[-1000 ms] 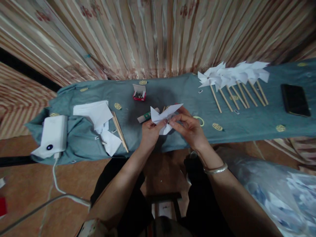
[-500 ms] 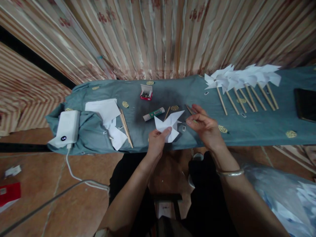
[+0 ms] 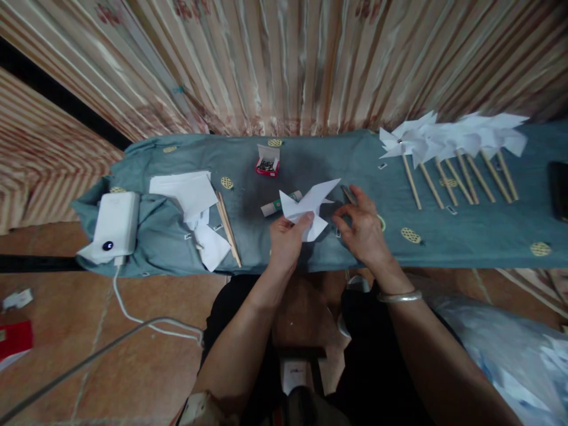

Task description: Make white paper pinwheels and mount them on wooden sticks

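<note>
My left hand (image 3: pixel 286 239) is closed on a folded white paper pinwheel (image 3: pixel 313 207), thumb on its front near the middle. To the right of the paper, and apart from it, my right hand (image 3: pixel 361 231) has thumb and forefinger brought together. Anything pinched there is too small to make out. Scissors (image 3: pixel 348 194) lie partly hidden under the right hand, blades pointing away and a bit of green handle showing. A green and white glue stick (image 3: pixel 271 207) lies behind the pinwheel, partly covered by it.
An open red box of small metal tacks (image 3: pixel 267 167) stands farther back. White paper sheets (image 3: pixel 184 192) and wooden sticks (image 3: pixel 228 228) lie on the left, beside a white power bank (image 3: pixel 116 225) with a cable. Several finished pinwheels (image 3: pixel 457 139) lie at right, near a dark phone (image 3: pixel 559 189).
My left hand has lifted and tilted the pinwheel slightly, covering more of the glue stick and hiding a wooden stick. The right hand has turned, its fingers closer together. The view has shifted a little.
</note>
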The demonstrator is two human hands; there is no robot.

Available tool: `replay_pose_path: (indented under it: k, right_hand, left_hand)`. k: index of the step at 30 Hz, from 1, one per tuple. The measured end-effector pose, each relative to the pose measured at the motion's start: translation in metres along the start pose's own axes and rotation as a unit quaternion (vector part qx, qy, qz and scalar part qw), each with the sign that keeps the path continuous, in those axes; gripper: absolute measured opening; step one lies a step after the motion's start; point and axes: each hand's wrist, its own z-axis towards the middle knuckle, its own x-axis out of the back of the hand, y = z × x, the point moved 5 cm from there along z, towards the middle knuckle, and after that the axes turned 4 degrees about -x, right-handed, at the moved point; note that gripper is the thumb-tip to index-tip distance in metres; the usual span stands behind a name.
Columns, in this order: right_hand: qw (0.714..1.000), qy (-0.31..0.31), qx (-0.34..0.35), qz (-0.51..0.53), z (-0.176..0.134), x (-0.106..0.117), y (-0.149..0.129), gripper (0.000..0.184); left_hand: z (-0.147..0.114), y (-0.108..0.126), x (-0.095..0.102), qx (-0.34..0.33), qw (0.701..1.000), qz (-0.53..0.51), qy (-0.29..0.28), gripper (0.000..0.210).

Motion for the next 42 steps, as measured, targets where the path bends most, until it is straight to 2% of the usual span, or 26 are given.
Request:
replay_pose_path:
  k: [12,15,19,23,27,30,32,35,42]
  right_hand:
    - [1.0,-0.02,-0.003,0.001,0.009,-0.01,0.003,0.014]
    - [1.0,-0.006,-0.009,0.02,0.01,-0.005,0.001,0.015]
    - [0.992,0.039,-0.059,0.101,0.012,0.007,-0.003,0.015]
    - [0.953,0.039,-0.144,0.264,0.011,0.007,-0.002,0.017]
    - [0.882,-0.006,-0.223,0.416,0.007,-0.001,-0.003,0.028]
    - [0.835,-0.049,-0.233,0.496,0.003,-0.001,-0.01,0.039]
    - [0.826,-0.074,-0.227,0.511,0.001,0.0,-0.014,0.042]
    - [0.828,-0.093,-0.23,0.503,-0.001,0.002,-0.015,0.04]
    - [0.833,-0.076,-0.245,0.49,0.0,0.002,-0.009,0.028]
  left_hand:
    - [0.001,-0.005,-0.009,0.019,0.999,-0.024,-0.014,0.026]
    - [0.0,-0.004,-0.007,0.019,1.0,-0.017,-0.013,0.025]
    - [-0.001,-0.003,-0.002,0.034,0.999,-0.006,-0.008,0.028]
    - [-0.003,-0.004,0.0,0.05,0.999,-0.012,-0.01,0.031]
    - [-0.007,-0.005,0.001,0.07,0.997,-0.018,-0.029,0.031]
    - [-0.011,-0.006,-0.001,0.089,0.995,-0.017,-0.047,0.03]
    - [-0.012,-0.007,-0.002,0.097,0.994,-0.018,-0.053,0.03]
    - [-0.011,-0.009,-0.003,0.097,0.994,-0.021,-0.05,0.03]
    - [-0.006,-0.011,-0.002,0.075,0.996,-0.012,-0.04,0.031]
